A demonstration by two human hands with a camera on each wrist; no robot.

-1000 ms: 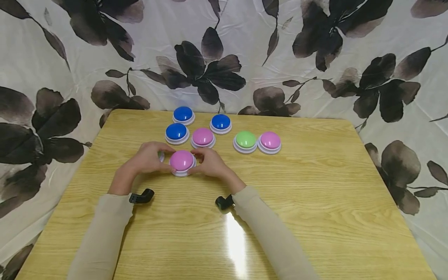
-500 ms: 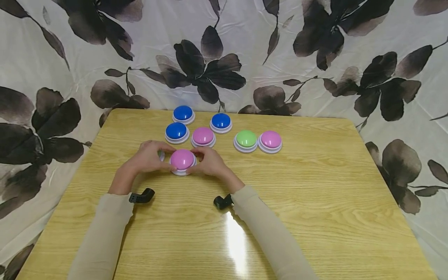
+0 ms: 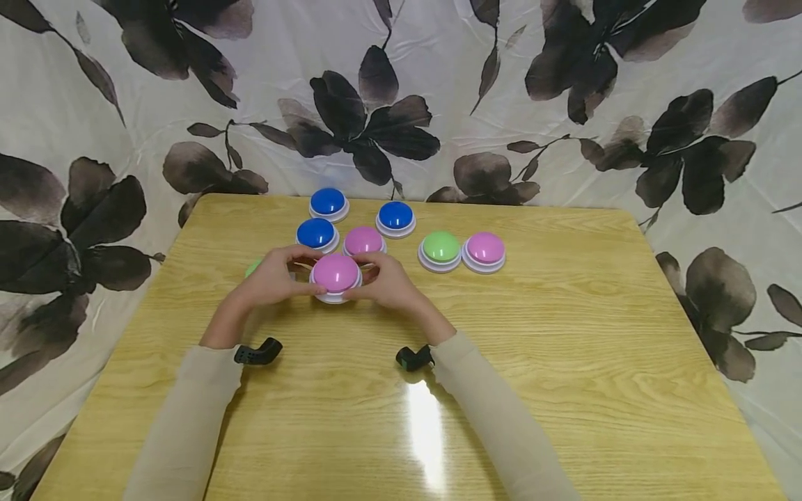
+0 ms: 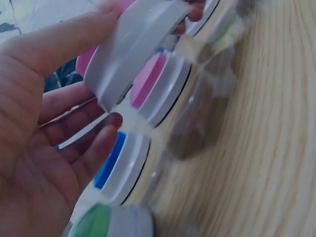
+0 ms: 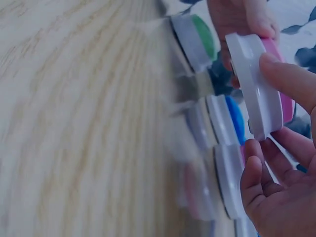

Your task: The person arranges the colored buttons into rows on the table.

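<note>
pink button [image 3: 335,273] hangs pinched between left hand [image 3: 274,278] and right hand [image 3: 391,284].

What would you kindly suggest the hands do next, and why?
I would probably lift the held pink button a little higher: the left hand and right hand grip it from opposite sides, its base is off the wood-grained table, and another pink button sits close behind, where it could be bumped.

The right hand [image 5: 289,195] pinches a pink button [image 5: 266,101].
</note>
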